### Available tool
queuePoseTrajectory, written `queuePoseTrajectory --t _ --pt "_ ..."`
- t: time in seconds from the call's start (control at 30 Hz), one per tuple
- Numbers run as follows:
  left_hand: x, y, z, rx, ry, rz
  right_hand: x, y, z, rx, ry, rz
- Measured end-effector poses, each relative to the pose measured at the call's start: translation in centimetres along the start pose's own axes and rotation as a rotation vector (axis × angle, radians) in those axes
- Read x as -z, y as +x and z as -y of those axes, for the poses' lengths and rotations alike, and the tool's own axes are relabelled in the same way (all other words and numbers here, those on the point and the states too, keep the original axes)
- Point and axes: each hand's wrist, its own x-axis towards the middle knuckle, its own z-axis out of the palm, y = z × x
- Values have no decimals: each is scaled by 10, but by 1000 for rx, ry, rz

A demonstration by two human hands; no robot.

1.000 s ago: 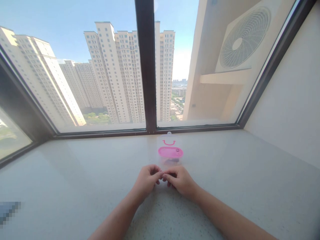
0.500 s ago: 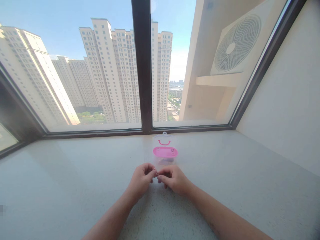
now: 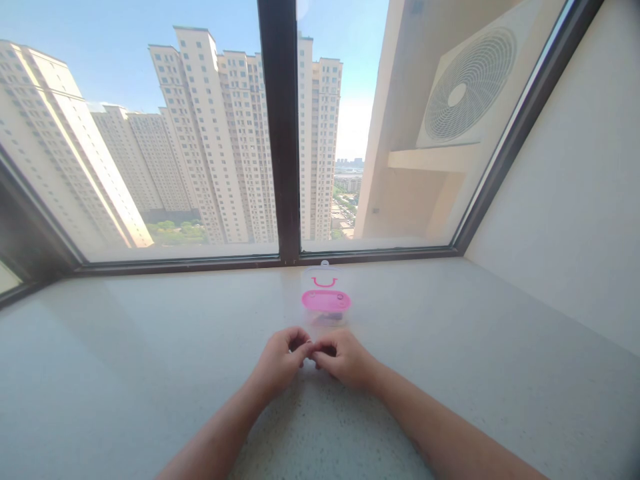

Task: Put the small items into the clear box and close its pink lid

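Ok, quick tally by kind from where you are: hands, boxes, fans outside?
Hands: 2 (left hand, right hand)
Boxes: 1 (pink-and-clear box)
Fans: 1 (fan)
Total: 4. Anything pinched at the fingertips is too small to tell, so it's not counted.

L hand [image 3: 281, 363] & R hand [image 3: 347, 360] both pinched, fingertips [image 3: 305, 347] meeting, w/ forearms [image 3: 213, 427] angled inward & fwd.
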Motion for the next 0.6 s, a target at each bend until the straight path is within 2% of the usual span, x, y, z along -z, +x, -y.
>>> queuePoseTrajectory --t 0.17,0.33,0.6 --pt "4 0 -5 15 -1 -19 -1 -1 0 -44 50 1" --pt "12 -1 -10 85 -62 -106 -1 1 -3 -106 117 -70" --pt "20 -1 -13 136 -87 -140 0 0 -5 -73 160 -136"
